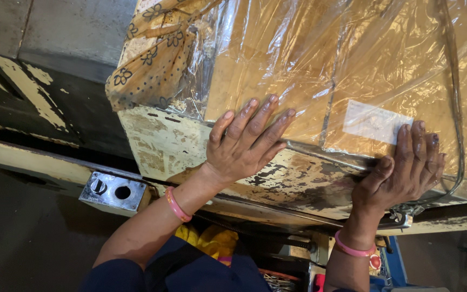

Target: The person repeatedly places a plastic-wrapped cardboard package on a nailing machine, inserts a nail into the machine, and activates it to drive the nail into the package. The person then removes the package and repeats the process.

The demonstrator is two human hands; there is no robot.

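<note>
Brown cardboard box wrapped in clear plastic film point(320, 70): rests on worn, paint-chipped surface point(163, 146).
Left hand point(244, 146): fingers spread flat, gripping nothing.
Right hand point(406, 173): fingers extended, pressing box edge.

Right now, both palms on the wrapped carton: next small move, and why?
Probably slide the carton further onto the worn table. Left hand and right hand lie flat, fingers spread, at its near edge, which sits at the table's rim; neither grips anything.

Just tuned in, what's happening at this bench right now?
A person has both hands flat on a brown cardboard box wrapped in clear plastic film, which sits on a worn, paint-chipped work surface. The left hand is spread on the box's near edge; the right hand presses beside a white label. A flowered cloth lies bunched at the box's left end.
</note>
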